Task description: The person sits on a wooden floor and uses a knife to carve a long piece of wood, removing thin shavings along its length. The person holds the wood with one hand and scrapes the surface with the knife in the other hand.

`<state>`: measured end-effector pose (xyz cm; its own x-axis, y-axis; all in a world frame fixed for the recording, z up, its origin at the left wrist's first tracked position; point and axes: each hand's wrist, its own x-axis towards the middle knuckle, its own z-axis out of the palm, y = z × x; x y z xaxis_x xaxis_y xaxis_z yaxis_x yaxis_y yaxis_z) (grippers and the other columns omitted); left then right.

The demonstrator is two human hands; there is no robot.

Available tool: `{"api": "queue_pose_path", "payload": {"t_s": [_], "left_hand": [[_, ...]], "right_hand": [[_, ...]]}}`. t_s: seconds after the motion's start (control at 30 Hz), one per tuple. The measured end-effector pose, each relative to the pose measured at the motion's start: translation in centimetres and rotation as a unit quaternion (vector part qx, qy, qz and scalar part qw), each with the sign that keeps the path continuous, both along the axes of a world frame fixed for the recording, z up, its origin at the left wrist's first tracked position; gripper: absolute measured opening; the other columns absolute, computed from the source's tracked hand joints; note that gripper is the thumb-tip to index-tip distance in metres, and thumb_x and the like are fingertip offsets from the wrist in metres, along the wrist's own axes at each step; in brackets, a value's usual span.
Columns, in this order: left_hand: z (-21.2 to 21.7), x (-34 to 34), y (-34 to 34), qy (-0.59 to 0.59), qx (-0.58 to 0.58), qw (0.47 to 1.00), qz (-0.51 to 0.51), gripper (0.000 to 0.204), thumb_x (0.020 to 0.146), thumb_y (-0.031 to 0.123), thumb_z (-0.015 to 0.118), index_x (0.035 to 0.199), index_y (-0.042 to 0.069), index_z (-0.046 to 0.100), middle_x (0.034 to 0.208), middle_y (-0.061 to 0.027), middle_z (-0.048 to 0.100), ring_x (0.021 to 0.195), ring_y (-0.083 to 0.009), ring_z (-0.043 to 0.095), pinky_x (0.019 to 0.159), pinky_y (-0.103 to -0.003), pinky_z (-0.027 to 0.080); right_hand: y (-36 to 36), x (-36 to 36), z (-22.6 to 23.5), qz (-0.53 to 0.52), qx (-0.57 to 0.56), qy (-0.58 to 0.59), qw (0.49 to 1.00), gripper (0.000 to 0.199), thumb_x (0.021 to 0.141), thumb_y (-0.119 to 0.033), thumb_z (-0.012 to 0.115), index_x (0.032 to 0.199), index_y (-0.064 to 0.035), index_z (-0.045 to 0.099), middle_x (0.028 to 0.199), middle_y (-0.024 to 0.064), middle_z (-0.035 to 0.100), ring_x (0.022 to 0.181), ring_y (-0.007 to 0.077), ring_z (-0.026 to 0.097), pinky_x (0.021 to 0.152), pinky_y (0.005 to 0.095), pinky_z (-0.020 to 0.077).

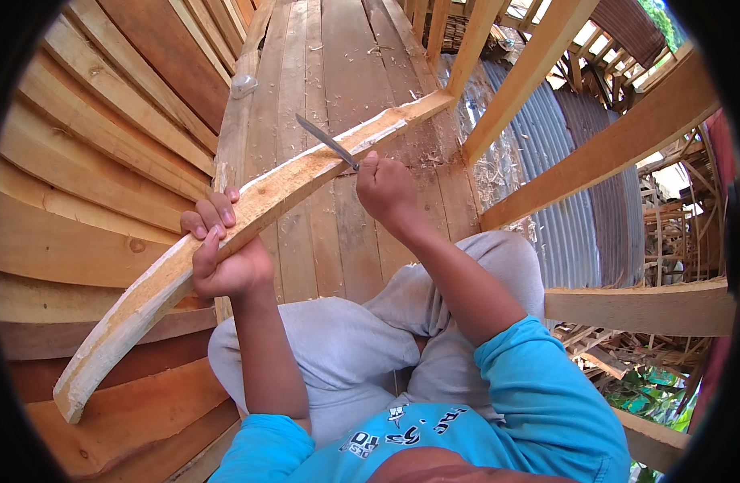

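A long wooden plank [267, 191] with pale, rough edges slants across my lap from the lower left to the upper right. My left hand [229, 253] is wrapped round it left of its middle, thumb and fingers on its upper side. In my closed right hand [386, 187] is a knife [326, 141]; its handle is hidden in the fist. The grey blade lies across the plank's upper face and points up and left, past the far edge. Whether the blade cuts into the wood cannot be made out.
Wood shavings lie scattered over the board floor [338, 241]. A small clear container [243, 86] sits near the left plank wall [88, 177]. Wooden railing posts [519, 88] stand at the right, with corrugated metal sheets [599, 193] beyond. My crossed legs [322, 334] are below the plank.
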<state>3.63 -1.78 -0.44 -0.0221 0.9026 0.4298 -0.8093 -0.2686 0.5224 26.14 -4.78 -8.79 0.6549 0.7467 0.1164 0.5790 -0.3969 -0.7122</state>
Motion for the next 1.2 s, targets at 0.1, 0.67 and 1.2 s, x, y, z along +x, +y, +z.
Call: {"api": "queue_pose_path", "payload": {"t_s": [0.1, 0.67, 1.2], "left_hand": [[0.8, 0.9, 0.0, -0.007, -0.031, 0.999, 0.018, 0.023, 0.063, 0.013, 0.056, 0.079, 0.017, 0.039, 0.068, 0.0007, 0.039, 0.073, -0.0151, 0.043, 0.096, -0.04, 0.036], [0.5, 0.7, -0.2, -0.006, -0.023, 1.0, -0.012, 0.024, 0.062, 0.012, 0.058, 0.077, 0.017, 0.039, 0.069, 0.0021, 0.039, 0.076, -0.0148, 0.043, 0.1, -0.04, 0.034], [0.2, 0.1, -0.1, -0.004, -0.004, 1.0, -0.009, 0.025, 0.064, 0.011, 0.055, 0.081, 0.016, 0.038, 0.071, -0.0002, 0.038, 0.076, -0.0161, 0.043, 0.098, -0.041, 0.035]], "right_hand": [[0.8, 4.2, -0.1, -0.053, 0.011, -0.015, 0.998, 0.058, 0.098, -0.032, 0.032, 0.077, 0.0075, 0.069, 0.081, 0.0344, 0.065, 0.081, 0.0512, 0.066, 0.08, 0.0575, 0.0508], [1.8, 2.8, -2.7, -0.146, 0.069, -0.016, 0.987, 0.058, 0.098, -0.03, 0.034, 0.069, 0.0063, 0.068, 0.071, 0.0314, 0.064, 0.072, 0.0494, 0.066, 0.073, 0.0581, 0.0514], [2.6, 5.4, -5.3, -0.105, 0.114, -0.198, 0.968, 0.055, 0.095, -0.028, 0.038, 0.055, -0.0001, 0.064, 0.06, 0.0252, 0.062, 0.056, 0.0445, 0.064, 0.059, 0.0532, 0.0533]]}}
